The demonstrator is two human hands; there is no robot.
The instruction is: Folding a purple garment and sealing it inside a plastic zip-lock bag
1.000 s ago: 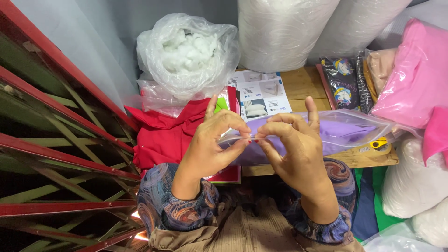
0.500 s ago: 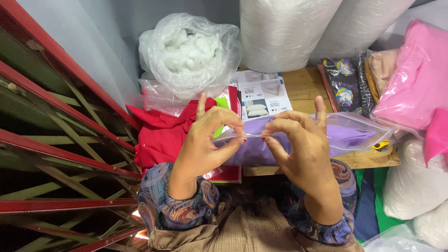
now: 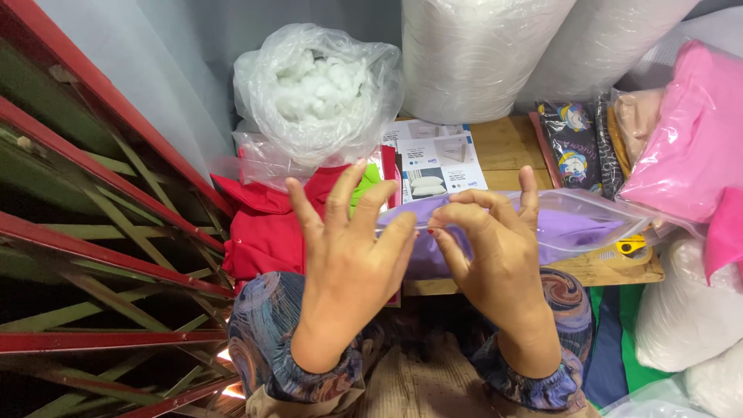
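Both hands are raised in front of me, pinching the top edge of a clear plastic bag (image 3: 588,217) with purple cloth (image 3: 576,232) folded inside. My left hand (image 3: 352,248) grips the bag's edge between thumb and forefinger, its other fingers spread upward. My right hand (image 3: 495,248) pinches the same edge just to the right, close against the left fingertips. The bag stretches to the right over a wooden board (image 3: 507,143).
Red cloth (image 3: 267,224) lies at the left beside red and green metal bars (image 3: 93,232). A clear bag of white stuffing (image 3: 321,89) sits behind, with printed sheets (image 3: 437,159), large white rolls (image 3: 480,54), pink bags (image 3: 689,147) and a yellow tool (image 3: 632,246) at the right.
The left hand's fingers have spread and lifted, and both pinching points have come closer together on the bag's edge. The view has shifted slightly.
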